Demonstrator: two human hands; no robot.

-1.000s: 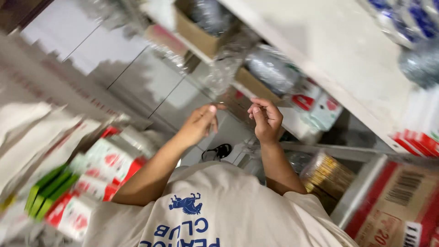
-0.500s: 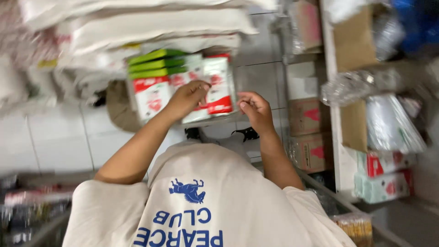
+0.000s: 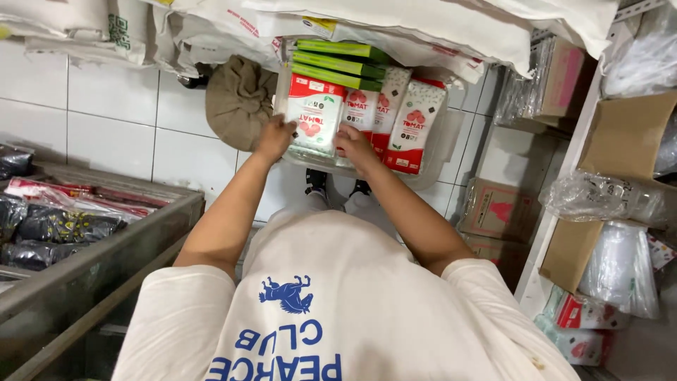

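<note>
Two hands, left hand [image 3: 275, 137], right hand [image 3: 355, 143], gripping red-and-white packet [image 3: 312, 123]

One head camera looks steeply down over the chest; floor [image 3: 106, 134] at ten o'clock, shelves [image 3: 564, 176] at three.

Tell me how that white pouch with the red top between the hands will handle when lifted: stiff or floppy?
The pouch looks like a soft, filled packet, so it will probably flex somewhat. Its glossy film may be slippery. The left hand and right hand touch its lower corners; pulled out, neighbouring pouches may lean over.
</note>
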